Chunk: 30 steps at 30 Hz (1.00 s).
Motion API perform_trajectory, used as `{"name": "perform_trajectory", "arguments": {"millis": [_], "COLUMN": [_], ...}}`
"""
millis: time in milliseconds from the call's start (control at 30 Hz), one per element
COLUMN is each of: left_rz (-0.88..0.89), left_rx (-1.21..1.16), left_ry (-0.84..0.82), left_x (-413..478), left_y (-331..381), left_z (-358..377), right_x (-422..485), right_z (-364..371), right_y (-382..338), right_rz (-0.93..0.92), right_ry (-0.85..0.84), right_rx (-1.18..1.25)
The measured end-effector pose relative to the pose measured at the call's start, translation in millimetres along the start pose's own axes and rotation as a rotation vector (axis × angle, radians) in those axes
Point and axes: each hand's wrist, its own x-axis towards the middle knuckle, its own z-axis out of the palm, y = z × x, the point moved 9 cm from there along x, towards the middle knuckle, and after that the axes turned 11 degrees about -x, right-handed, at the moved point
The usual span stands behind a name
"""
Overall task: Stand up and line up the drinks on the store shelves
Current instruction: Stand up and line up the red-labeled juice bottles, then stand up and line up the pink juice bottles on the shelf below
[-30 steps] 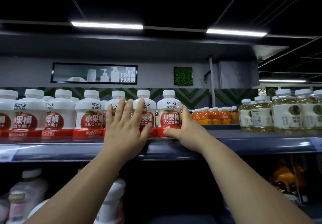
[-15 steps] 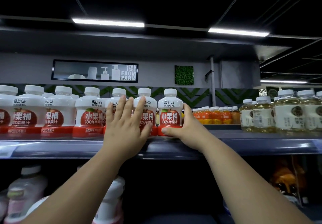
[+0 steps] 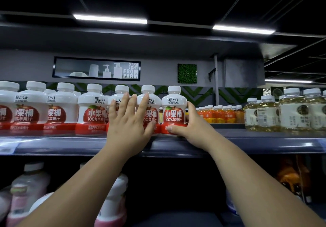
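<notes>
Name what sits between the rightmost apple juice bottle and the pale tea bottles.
In the head view: a bare stretch of shelf, with small orange bottles set further back.

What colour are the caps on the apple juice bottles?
White, on every apple juice bottle in the row; seen in the head view.

Seven apple juice bottles [image 3: 173,110] stand in the front row, two hands [image 3: 128,124] on them. Roughly four pale tea bottles [image 3: 292,111] show right. Orange bottles [image 3: 217,113] are too small to count.

Both hands, left [image 3: 129,126] flat, right [image 3: 191,129] wrapped, on upright apple juice bottles [image 3: 173,110] along shelf [image 3: 264,143].
</notes>
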Motion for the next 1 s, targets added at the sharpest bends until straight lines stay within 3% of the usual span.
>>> {"name": "perform_trajectory", "arguments": {"millis": [133, 267, 400, 767, 1000], "left_rz": [0.005, -0.001, 0.009, 0.116, 0.009], "left_rx": [0.007, -0.006, -0.076, -0.133, -0.137], "left_ry": [0.006, -0.026, -0.106, -0.214, -0.298], "left_x": [-1, -3, -7, -93, -161], "left_y": [1, 2, -3, -23, -48], "left_z": [0, -2, -7, -21, -36], "right_x": [1, -2, -18, -109, -142], "right_z": [2, 1, -22, 24, 89], "right_y": [0, -4, -29, -75, -71], "right_rz": [0.018, 0.07, -0.059, -0.308, -0.262], "right_ry": [0.006, 0.038, 0.289, 0.389, 0.131], "right_rx": [-0.048, -0.247, -0.426, -0.305, -0.128]}}
